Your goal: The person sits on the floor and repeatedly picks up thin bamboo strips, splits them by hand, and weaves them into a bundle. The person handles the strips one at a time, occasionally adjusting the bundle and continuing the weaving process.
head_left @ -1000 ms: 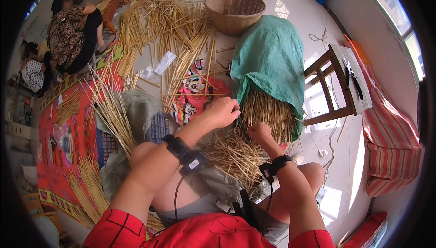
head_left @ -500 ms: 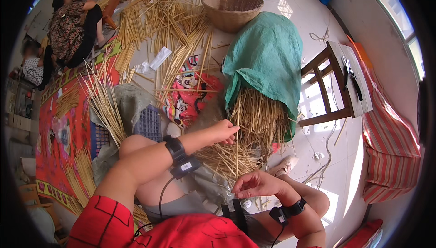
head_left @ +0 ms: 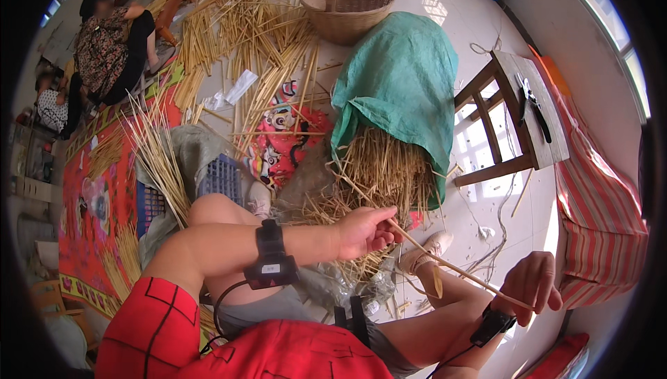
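A long, thin straw stalk (head_left: 455, 266) slants across in front of me, from the straw pile down to the right. My left hand (head_left: 365, 233) pinches it partway along, between thumb and fingers. At its lower right end is my right hand (head_left: 529, 283), fingers bent downward and closed around the tip. A dry leaf strip (head_left: 438, 283) hangs from the stalk between the hands. Beyond my left hand, a bundle of straw (head_left: 389, 167) sticks out of a green woven sack (head_left: 399, 73). More loose straw lies under my left hand.
A wicker basket (head_left: 347, 14) stands behind the sack. On the right, pliers-like cutters (head_left: 533, 108) lie on a wooden stool (head_left: 514, 77). To the left are a blue crate (head_left: 221, 177), upright stalks (head_left: 156, 157) and a red floral mat (head_left: 97, 202). Two people sit at the far left.
My left hand has moved down and right with the stalk, which has tilted from nearly upright to slanting. My right hand has swung far right to the stalk's end.
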